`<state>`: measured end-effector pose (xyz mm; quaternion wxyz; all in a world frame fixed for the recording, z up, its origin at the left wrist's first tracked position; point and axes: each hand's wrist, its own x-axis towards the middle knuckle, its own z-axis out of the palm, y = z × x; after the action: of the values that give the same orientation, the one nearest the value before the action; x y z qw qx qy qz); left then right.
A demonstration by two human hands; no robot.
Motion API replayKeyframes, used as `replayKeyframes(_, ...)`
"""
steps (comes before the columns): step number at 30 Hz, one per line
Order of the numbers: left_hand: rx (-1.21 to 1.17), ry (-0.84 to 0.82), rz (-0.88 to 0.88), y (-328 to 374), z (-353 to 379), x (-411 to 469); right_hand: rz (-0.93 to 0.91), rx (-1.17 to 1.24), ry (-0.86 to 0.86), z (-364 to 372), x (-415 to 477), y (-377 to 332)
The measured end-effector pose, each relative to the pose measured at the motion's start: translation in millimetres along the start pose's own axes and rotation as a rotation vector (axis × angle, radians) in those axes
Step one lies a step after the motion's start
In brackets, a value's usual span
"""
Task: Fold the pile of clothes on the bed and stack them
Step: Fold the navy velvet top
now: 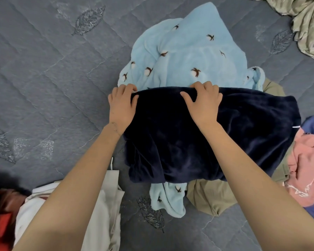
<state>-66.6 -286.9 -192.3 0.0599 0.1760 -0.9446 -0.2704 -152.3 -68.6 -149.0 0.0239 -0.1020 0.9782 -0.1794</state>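
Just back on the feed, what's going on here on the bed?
A person is working on a navy fleece on the bed. The left hand and right hand both grip its far edge. It lies on a light blue fleece. A khaki garment, a pink garment and white clothes lie nearby.

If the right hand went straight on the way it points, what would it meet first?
Most likely the light blue fleece, lying just beyond the navy garment whose far edge the right hand grips.
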Motion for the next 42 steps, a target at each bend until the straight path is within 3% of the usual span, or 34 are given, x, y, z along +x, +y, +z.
replayKeyframes(4,0.083,0.027,-0.023,-2,8,-7,-0.064,0.031,0.092,-2,-10,6)
replayKeyframes(8,0.141,0.128,0.152,31,1,-26,-0.103,0.039,0.135,-19,-31,24)
replayKeyframes(14,0.224,-0.052,0.412,122,29,-70,0.006,0.038,0.093,-47,-65,82)
replayKeyframes(22,0.281,-0.097,0.482,200,80,-106,0.212,0.099,0.100,-80,-88,179)
replayKeyframes(25,0.350,-0.143,0.487,214,102,-119,0.329,0.304,0.090,-83,-92,208)
replayKeyframes(30,0.430,-0.221,0.392,216,124,-122,0.555,0.850,0.030,-80,-96,231)
replayKeyframes(36,0.472,-0.274,0.334,227,128,-115,0.622,1.105,-0.136,-76,-101,233)
replayKeyframes(42,0.429,-0.301,0.282,240,127,-121,0.631,1.216,-0.028,-98,-110,231)
